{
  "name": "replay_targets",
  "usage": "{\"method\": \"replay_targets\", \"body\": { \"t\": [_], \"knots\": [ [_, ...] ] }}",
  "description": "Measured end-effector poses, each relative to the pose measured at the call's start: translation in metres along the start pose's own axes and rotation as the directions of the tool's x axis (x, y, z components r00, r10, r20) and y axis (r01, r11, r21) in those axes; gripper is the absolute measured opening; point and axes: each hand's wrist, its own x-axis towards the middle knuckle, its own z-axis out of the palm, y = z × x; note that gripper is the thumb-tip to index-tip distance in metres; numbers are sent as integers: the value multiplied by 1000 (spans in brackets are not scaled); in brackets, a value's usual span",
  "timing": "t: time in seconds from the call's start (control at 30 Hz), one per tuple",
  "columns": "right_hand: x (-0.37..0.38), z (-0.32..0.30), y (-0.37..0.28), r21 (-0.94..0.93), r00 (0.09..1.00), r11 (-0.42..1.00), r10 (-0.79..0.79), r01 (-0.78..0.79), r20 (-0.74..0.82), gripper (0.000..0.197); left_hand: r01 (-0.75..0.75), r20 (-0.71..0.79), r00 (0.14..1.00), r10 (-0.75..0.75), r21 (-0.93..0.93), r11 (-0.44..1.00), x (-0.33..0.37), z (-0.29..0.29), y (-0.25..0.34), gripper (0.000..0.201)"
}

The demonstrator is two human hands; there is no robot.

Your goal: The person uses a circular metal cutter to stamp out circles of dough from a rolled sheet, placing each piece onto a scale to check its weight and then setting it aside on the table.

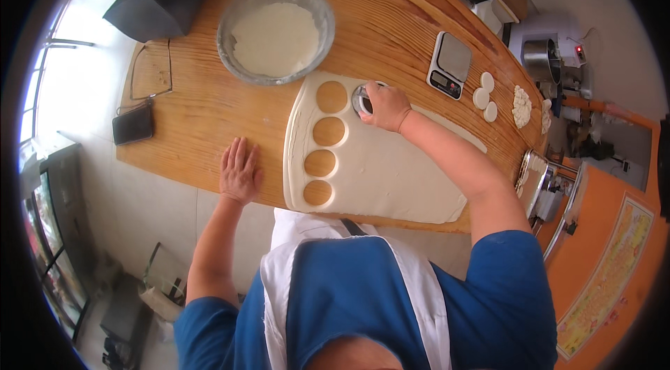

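On the wooden table (377,21), a flat dough sheet (405,167) lies in front of the person, its near edge along the table's near side. Four round holes run in a column near the left edge of the sheet; bare wood shows through each. The right hand (387,106) is positioned at the far part of the sheet, with its grip clamped on a round cutter (358,99). The cutter sits on the dough, just right of the farthest hole. The left hand (241,171) rests palm down on the table, left of the sheet and apart from it; its grip is spread, fingers extended. A bowl (323,28) of white powder stands beyond the sheet's far left corner. To the right, a scale (449,64) stands near three pale discs (481,98).
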Motion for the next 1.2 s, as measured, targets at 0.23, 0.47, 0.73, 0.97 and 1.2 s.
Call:
{"method": "replay_targets", "body": {
  "t": [0.23,0.47,0.73,0.97,1.2],
  "knots": [
    [-49,26,-25,428,853,860,426,-277,-303,46,-12,-49,999,12,-7,1000,0,1,-4,49],
    [-67,28,-63,379,830,792,549,-478,-100,45,-26,-57,998,26,-1,1000,3,3,-5,49],
    [-61,39,-63,260,865,855,489,-449,-112,42,-9,-41,999,8,-14,1000,-2,2,-3,46],
    [-54,23,-25,-47,968,978,-191,201,164,37,-8,-34,999,8,-4,1000,0,6,-4,48],
    [-73,55,-36,427,933,903,196,-52,-302,43,152,-160,970,-183,-189,970,8,13,4,37]
  ]
}}
